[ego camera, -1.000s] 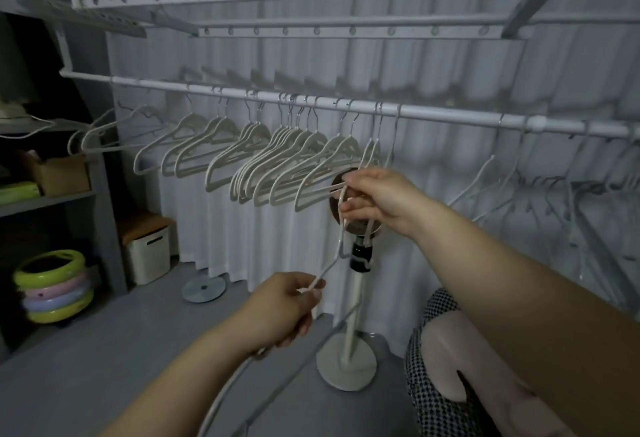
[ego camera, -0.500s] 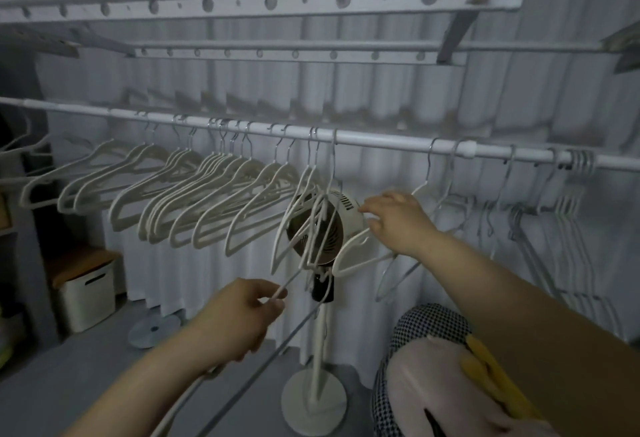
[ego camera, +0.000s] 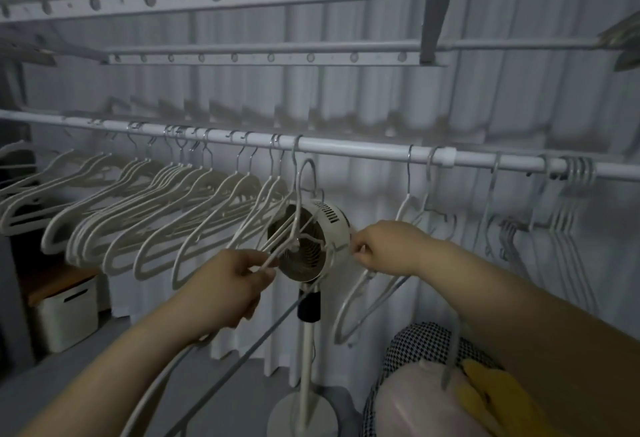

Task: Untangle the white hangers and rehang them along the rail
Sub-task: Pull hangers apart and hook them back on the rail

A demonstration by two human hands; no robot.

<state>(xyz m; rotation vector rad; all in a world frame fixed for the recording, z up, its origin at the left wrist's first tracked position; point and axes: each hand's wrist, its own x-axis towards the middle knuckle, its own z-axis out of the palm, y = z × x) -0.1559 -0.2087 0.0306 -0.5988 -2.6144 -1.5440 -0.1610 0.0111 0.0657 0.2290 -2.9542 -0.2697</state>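
Both hands are mid-untangle: your left hand [ego camera: 239, 284] grips the unhooked hanger [ego camera: 281, 252], your right hand [ego camera: 384, 246] pinches a hung hanger [ego camera: 343, 315]; next, ease them apart and hook the loose one onto the rail [ego camera: 363, 152].

- White round metal rail [ego camera: 346, 150]: runs level from left to right, far side of the scene.
- White plastic hangers with thin metal hooks [ego camera: 156, 208]: dense row hooked on the rail's left half, evenly hung, shoulders fanned towards the near left.
- Tangled cluster of hangers [ego camera: 294, 228]: centre, under the rail, arms crossed. One hook loops just below the rail. The left hand [ego camera: 235, 284] grips a lower arm.
- Single white hanger [ego camera: 349, 312]: right of centre, tilted, hanging low. The right hand [ego camera: 384, 246] pinches its upper part.
- Thin hanger bunch [ego camera: 571, 228]: packed tight at the rail's right end.
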